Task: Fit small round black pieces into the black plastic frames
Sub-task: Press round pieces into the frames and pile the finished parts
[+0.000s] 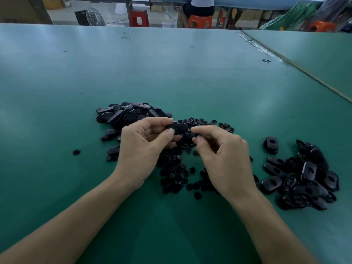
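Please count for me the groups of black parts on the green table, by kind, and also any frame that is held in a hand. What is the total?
Heaps of black frames: 2 (far left heap, right heap)
Spread of small round pieces: 1
Held frame, in the left hand: 1
Total: 4

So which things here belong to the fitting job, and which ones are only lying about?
Job: frame in the left hand; right hand; heap of round pieces; left frame pile; right frame pile.
Lying about: fan; red stool; orange stool; black scrap.
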`<action>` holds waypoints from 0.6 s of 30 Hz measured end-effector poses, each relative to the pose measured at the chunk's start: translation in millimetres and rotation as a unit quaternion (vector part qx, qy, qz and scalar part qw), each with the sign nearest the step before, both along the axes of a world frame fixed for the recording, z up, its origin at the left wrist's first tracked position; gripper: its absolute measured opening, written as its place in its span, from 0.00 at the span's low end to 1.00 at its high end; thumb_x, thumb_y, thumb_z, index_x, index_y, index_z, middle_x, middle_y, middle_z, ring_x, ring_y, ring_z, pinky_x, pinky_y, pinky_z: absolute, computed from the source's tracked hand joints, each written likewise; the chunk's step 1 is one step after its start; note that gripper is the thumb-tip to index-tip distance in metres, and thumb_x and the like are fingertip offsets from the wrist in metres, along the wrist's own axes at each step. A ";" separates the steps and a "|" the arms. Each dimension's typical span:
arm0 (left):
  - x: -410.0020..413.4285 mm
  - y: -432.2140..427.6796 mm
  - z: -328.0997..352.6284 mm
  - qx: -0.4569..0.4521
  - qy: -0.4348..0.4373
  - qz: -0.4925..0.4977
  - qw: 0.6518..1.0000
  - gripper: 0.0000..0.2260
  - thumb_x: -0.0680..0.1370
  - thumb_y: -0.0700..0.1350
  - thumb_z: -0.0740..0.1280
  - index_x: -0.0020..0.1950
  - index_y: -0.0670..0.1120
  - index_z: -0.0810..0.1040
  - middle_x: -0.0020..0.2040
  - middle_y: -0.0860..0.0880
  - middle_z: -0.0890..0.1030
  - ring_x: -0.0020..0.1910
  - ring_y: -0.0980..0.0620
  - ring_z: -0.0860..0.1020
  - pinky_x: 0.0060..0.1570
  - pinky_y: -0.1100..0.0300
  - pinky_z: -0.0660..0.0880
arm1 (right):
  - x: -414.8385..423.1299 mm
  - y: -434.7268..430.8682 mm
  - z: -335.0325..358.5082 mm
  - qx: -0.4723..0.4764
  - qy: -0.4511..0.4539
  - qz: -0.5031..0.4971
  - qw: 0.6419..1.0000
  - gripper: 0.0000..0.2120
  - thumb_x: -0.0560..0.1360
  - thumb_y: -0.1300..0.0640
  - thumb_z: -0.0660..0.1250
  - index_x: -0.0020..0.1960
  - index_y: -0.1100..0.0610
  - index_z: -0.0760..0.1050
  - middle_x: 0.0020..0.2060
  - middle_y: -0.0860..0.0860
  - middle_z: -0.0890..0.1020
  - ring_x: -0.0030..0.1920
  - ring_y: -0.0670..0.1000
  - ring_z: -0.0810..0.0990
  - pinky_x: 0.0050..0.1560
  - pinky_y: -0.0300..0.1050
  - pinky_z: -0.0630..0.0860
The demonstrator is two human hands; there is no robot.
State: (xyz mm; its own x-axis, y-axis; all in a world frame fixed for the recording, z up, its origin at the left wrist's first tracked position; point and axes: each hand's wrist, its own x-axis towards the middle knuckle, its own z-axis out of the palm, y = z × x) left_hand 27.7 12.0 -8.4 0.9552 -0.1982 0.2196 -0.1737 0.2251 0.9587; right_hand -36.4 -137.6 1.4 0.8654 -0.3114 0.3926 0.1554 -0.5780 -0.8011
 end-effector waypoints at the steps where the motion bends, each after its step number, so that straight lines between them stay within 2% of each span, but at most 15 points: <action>1: 0.2 0.0 0.0 0.004 -0.004 -0.002 1.000 0.09 0.77 0.30 0.70 0.51 0.43 0.83 0.41 0.45 0.87 0.42 0.47 0.87 0.40 0.63 0.81 | 0.2 -0.3 -0.5 0.011 0.002 0.004 1.000 0.09 0.77 0.62 0.70 0.52 0.50 0.84 0.38 0.39 0.84 0.41 0.40 0.83 0.42 0.27 0.74; 3: 0.0 0.1 -0.4 0.014 -0.012 -0.005 1.000 0.09 0.77 0.30 0.70 0.50 0.44 0.83 0.42 0.45 0.87 0.42 0.47 0.87 0.41 0.63 0.81 | 0.4 -1.1 -1.0 0.047 0.011 0.016 0.999 0.10 0.77 0.62 0.71 0.48 0.47 0.82 0.37 0.40 0.84 0.39 0.41 0.84 0.42 0.30 0.76; 6: -0.5 0.1 -0.6 0.025 -0.016 -0.010 1.000 0.09 0.77 0.30 0.70 0.50 0.44 0.83 0.42 0.45 0.87 0.42 0.47 0.87 0.40 0.63 0.81 | 0.8 -1.7 0.2 0.099 0.014 0.026 0.995 0.10 0.76 0.62 0.72 0.49 0.46 0.80 0.39 0.42 0.86 0.39 0.43 0.85 0.45 0.40 0.82; 8: -0.6 0.5 -0.9 0.029 -0.017 -0.012 0.999 0.09 0.76 0.31 0.71 0.50 0.44 0.83 0.42 0.45 0.87 0.42 0.47 0.87 0.40 0.63 0.81 | 1.6 -2.2 0.9 0.123 0.015 0.020 0.992 0.10 0.76 0.61 0.73 0.50 0.47 0.77 0.39 0.45 0.86 0.39 0.44 0.86 0.47 0.45 0.82; 10: -1.0 0.7 -1.2 0.040 -0.021 -0.013 0.999 0.10 0.76 0.31 0.71 0.50 0.45 0.84 0.42 0.45 0.87 0.42 0.45 0.87 0.41 0.62 0.81 | 1.8 -3.1 1.5 0.130 0.014 0.014 0.991 0.10 0.75 0.61 0.74 0.47 0.47 0.77 0.38 0.47 0.86 0.39 0.46 0.86 0.47 0.49 0.83; 13: -2.1 0.7 -2.3 0.058 -0.027 -0.017 0.998 0.10 0.75 0.32 0.72 0.49 0.46 0.84 0.43 0.45 0.87 0.42 0.45 0.87 0.42 0.60 0.82 | 0.6 -3.5 2.5 0.098 0.012 0.020 0.995 0.10 0.74 0.61 0.75 0.44 0.45 0.81 0.38 0.42 0.86 0.40 0.44 0.85 0.47 0.45 0.83; 18: -3.3 0.6 -1.7 0.082 -0.035 -0.027 0.996 0.10 0.75 0.32 0.73 0.48 0.47 0.84 0.43 0.46 0.87 0.43 0.46 0.87 0.44 0.57 0.83 | 0.5 -1.4 2.2 0.100 0.014 0.029 0.994 0.12 0.75 0.62 0.73 0.52 0.45 0.81 0.38 0.41 0.86 0.40 0.43 0.85 0.46 0.42 0.82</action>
State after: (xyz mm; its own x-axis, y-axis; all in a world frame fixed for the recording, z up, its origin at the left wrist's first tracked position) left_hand 24.4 12.6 -10.2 0.9256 -0.2876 0.2462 -0.2339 0.0771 0.9692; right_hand -35.9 -139.0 3.7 0.8942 -0.3292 0.3033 0.1600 -0.3978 -0.9034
